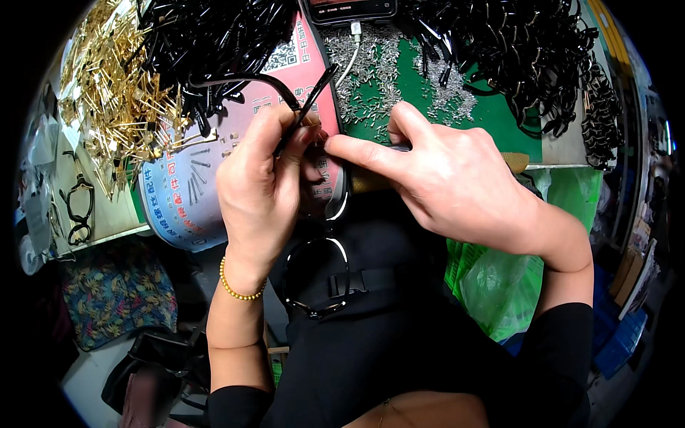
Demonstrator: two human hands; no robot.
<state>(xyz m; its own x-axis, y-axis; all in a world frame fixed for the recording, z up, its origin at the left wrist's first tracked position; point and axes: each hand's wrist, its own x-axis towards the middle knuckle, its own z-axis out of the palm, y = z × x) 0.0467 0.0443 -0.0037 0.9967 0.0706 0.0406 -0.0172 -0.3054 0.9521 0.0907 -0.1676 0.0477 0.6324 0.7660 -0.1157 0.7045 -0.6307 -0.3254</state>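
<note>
My left hand (260,167) is closed on a black eyeglass frame (287,279). Its dark temple arms (312,93) stick up past my fingers, and the rims hang down in front of my dark clothing. My right hand (457,171) reaches in from the right, its index fingertip touching or almost touching the frame beside my left fingertips. The other right fingers are curled, and a small dark piece (402,147) shows between them; what it is I cannot make out. My fingers hide the joint between the temple and the front.
Gold metal parts (118,93) and black temple arms (214,36) are heaped at the left and back. Small screws (371,78) are scattered over the green mat (492,118). A phone (353,10) with a white cable lies behind. More black frames (528,64) pile at right.
</note>
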